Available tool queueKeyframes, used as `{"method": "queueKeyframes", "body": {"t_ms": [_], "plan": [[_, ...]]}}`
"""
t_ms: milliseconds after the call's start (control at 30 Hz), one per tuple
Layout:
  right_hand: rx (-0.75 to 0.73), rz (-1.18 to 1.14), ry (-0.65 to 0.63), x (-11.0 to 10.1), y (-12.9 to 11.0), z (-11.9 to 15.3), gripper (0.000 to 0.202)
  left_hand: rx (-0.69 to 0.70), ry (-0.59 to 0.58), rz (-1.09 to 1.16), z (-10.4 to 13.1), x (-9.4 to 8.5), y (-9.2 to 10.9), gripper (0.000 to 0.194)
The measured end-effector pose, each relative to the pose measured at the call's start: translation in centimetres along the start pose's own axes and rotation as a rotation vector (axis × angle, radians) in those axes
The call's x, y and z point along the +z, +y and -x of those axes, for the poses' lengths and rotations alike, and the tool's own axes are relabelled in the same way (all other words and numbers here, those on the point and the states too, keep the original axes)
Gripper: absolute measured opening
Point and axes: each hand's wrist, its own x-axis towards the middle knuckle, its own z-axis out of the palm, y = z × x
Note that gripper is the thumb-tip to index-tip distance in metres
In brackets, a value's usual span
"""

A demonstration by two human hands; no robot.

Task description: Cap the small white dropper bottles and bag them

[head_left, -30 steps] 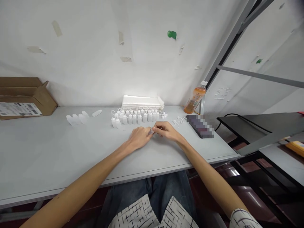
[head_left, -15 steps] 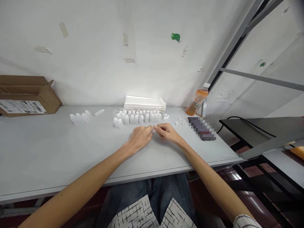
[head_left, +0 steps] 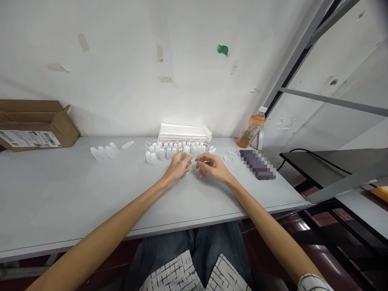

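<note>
Upright in my left hand [head_left: 178, 165] is a small white plastic bottle [head_left: 186, 150], its top showing above my closed fingers and thumb. My right hand [head_left: 209, 165] hovers just right of it, fingers loosely curled and apart, with nothing visible in them. Beyond both hands stand rows of similar small white bottles [head_left: 169, 153], several with white loops at their tops. Small white cord-like pieces [head_left: 230, 157] lie to the right of my right hand. Off to the left, several translucent white pieces [head_left: 104, 152] lie side by side, near a single flat white piece [head_left: 127, 145].
A stack of white flat boards or trays [head_left: 184, 131] rests against the wall behind the bottles. An orange drink bottle [head_left: 251, 128] leans at the back right, near a blurred dark phone-like object [head_left: 257, 164]. An opened cardboard box [head_left: 39, 125] sits at the far left.
My hands were together with fingertips meeting; now they are apart. My left hand has turned and shows the bottle's top upward, while my right fingers have loosened.
</note>
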Motion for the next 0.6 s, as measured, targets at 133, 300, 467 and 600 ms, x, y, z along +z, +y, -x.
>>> {"method": "queueKeyframes", "body": {"t_ms": [133, 300, 467, 600], "plan": [[0.011, -0.007, -0.019, 0.34, -0.13, -0.02, 0.026, 0.015, 0.002, 0.066, 0.07, 0.02, 0.25, 0.015], [-0.002, 0.005, -0.006, 0.37, -0.04, -0.04, 0.027, 0.040, -0.008, 0.063, 0.20, 0.26, -0.12, 0.014], [-0.028, 0.004, -0.003, 0.37, 0.20, -0.15, 0.032, 0.040, -0.025, 0.058, 0.25, 0.46, -0.49, 0.011], [-0.038, 0.004, 0.049, 0.30, 0.30, -0.21, 0.032, 0.022, -0.072, 0.082, 0.35, 0.55, -0.50, 0.011]]}}
